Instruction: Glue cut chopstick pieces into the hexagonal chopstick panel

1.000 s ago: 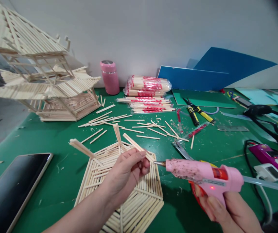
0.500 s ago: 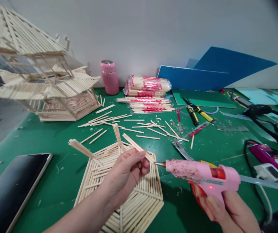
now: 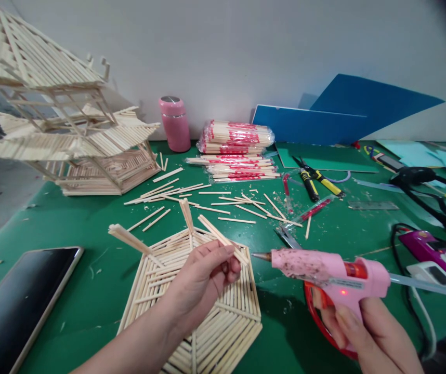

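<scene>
Between the thumb and fingers of my left hand (image 3: 203, 275) is a small bundle of wooden sticks (image 3: 215, 230), tilted with its lower end toward the right. Beneath that hand lies a polygonal stick platform (image 3: 234, 332), with two upright stick posts (image 3: 129, 239) standing on its far and left corners. My right hand (image 3: 367, 332) is wrapped round the handle of a pink glue gun (image 3: 316, 267) with a lit red light. The gun's nozzle points left, a small gap away from the bundle's end. A clear glue stick (image 3: 425, 285) protrudes from its back.
A stick-built pavilion (image 3: 78, 135) stands at the left, above a phone (image 3: 24, 306). Loose sticks (image 3: 192, 192) are strewn mid-table. Behind them are a pink flask (image 3: 175, 124) and wrapped stick packs (image 3: 238, 137). Pliers (image 3: 316, 179) and a purple power strip (image 3: 433, 254) lie at the right.
The glue gun has drawn back slightly to the right, its nozzle parting from the end of the stick bundle. My left hand stays almost where it was.
</scene>
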Demonstrator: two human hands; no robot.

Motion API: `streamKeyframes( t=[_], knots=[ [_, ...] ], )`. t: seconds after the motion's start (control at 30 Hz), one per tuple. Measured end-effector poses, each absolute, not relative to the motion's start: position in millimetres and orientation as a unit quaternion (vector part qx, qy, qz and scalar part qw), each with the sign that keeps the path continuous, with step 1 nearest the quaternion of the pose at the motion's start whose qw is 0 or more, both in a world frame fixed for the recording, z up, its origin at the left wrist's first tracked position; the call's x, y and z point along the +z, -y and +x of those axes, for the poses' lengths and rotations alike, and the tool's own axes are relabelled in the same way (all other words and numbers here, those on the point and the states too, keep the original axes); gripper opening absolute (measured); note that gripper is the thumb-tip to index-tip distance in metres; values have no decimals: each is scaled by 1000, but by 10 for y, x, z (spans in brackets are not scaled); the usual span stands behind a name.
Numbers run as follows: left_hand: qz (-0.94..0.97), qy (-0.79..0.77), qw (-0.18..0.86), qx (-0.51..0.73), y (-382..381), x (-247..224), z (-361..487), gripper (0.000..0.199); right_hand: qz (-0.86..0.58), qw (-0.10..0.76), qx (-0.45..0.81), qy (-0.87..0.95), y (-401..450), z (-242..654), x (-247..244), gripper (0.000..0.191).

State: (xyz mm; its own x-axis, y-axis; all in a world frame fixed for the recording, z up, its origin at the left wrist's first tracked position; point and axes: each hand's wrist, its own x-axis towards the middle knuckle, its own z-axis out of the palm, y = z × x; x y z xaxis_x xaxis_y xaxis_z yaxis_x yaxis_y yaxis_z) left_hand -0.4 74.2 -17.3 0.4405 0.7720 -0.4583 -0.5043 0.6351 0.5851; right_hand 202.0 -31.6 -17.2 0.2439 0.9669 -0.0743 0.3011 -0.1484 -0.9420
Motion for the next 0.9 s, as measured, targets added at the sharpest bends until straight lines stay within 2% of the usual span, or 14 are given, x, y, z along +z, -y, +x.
streamKeyframes(
  t=[0.2,0.47,0.63,0.77,0.9],
  knots=[
    [284,-434,771,369,-738,-123,7,14,-650,462,405,448,183,2197,-175,18],
    [503,-529,608,313,-822,109,-6,15,-711,449,371,395,-148,2768,-159,23],
    [638,-540,485,257,-887,151,41,16,-789,342,310,406,-293,3055,-286,31],
    [729,-495,426,207,-966,115,86,21,-840,264,254,401,-313,3134,-365,42],
    [783,-451,388,182,-1051,39,96,21,-843,264,133,450,-286,3076,-339,41]
  ],
)
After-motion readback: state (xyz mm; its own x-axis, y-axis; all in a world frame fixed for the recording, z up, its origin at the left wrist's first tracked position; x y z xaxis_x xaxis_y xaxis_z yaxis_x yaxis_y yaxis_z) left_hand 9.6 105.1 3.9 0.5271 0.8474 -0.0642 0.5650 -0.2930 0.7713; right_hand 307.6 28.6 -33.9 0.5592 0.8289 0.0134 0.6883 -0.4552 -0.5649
